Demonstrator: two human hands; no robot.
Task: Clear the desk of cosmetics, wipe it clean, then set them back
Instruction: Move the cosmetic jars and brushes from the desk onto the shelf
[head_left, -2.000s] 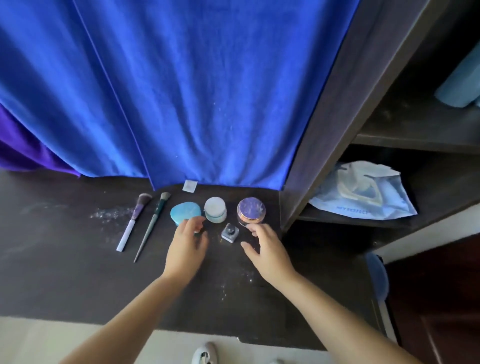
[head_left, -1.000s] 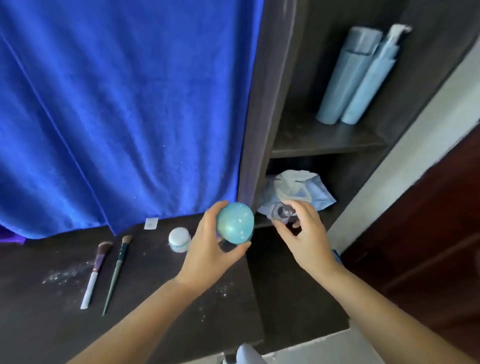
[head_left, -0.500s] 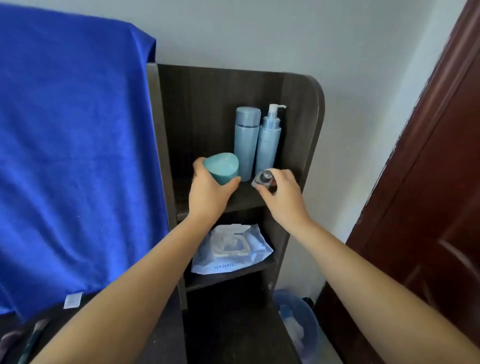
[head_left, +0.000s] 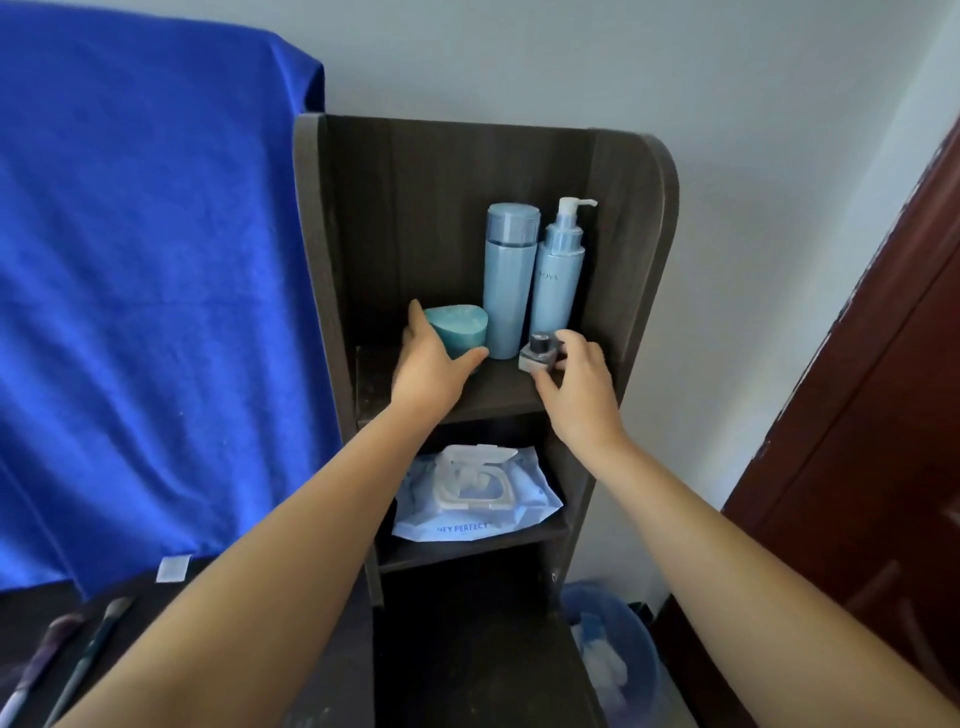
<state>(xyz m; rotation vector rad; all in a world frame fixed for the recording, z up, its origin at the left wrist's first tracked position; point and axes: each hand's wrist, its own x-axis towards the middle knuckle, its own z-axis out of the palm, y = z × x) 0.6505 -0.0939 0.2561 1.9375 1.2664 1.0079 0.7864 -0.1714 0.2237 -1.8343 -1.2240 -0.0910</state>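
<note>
Here, left hand (head_left: 426, 364): thumb and fingers spread around a teal case (head_left: 457, 330), thumb on its left side, fingertips at its lower right edge; the case sits at the upper shelf (head_left: 493, 392) of a dark wooden shelf unit (head_left: 631, 249), whether resting or just above it cannot be told. Right hand (head_left: 576, 387): fingers curled and pinched on a small square glass bottle (head_left: 540, 356) with a dark cap, at the front right of the same shelf. Just behind, far side: a tall pale-blue bottle (head_left: 506, 280), upright, immediately right of the case; a pale-blue pump bottle (head_left: 558, 275), upright, touching or nearly touching the tall one, directly behind the small bottle. Lower shelf: one pale-blue wet-wipe pack (head_left: 478, 493), lying flat, lid flap up. Left of the unit: a blue cloth (head_left: 156, 286) hanging as a backdrop, a white tag at its lower hem. Near left corner: dark desk (head_left: 36, 597), with two makeup brushes (head_left: 67, 665) lying side by side, handles toward the near edge. Near right, floor level beside the unit: a blue bin (head_left: 613, 649), contents indistinct. Far right: a reddish-brown door (head_left: 857, 441).
</note>
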